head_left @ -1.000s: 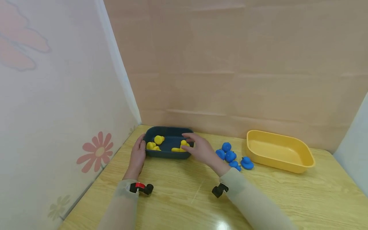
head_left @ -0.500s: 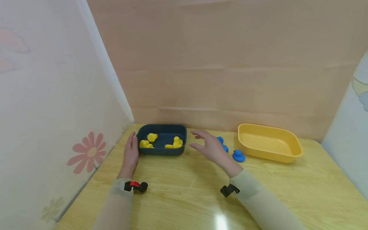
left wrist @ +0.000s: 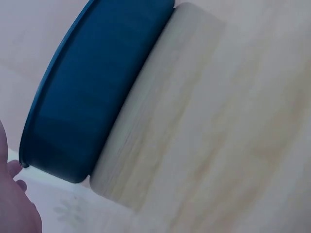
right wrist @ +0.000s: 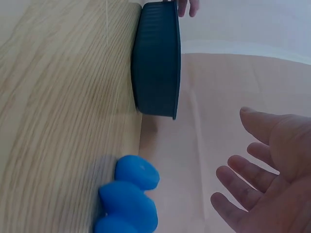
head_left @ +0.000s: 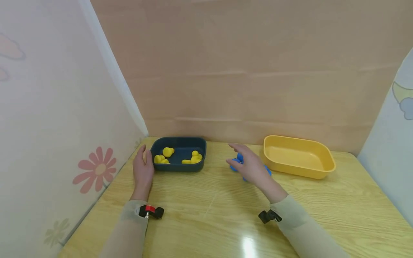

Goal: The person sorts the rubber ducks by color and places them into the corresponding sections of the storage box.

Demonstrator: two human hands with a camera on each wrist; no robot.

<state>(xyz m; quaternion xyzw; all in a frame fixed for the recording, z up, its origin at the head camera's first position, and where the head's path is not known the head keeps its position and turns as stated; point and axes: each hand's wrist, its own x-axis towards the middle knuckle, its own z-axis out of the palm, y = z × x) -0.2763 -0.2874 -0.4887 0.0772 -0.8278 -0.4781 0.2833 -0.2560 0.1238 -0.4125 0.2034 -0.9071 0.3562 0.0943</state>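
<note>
A dark blue tray [head_left: 179,167] holding several yellow toy ducks [head_left: 168,152] sits at the table's far left. My left hand [head_left: 142,169] rests flat against the tray's left end with straight fingers; the left wrist view shows the tray wall [left wrist: 92,102] close by. My right hand [head_left: 250,165] hovers with spread fingers over a cluster of blue toy ducks [head_left: 237,158], partly hiding them. The right wrist view shows blue ducks [right wrist: 130,194] on the table below the spread palm [right wrist: 272,189], which holds nothing, and the tray [right wrist: 156,58] beyond.
An empty yellow tray [head_left: 298,156] stands at the far right of the wooden table [head_left: 209,211]. Panels wall in the table at the back, left and right. Small cameras are clipped to both wrists.
My right hand has left the dark blue tray and moved right, over the blue ducks. The left hand stays at the tray's left end. The view has shifted slightly.
</note>
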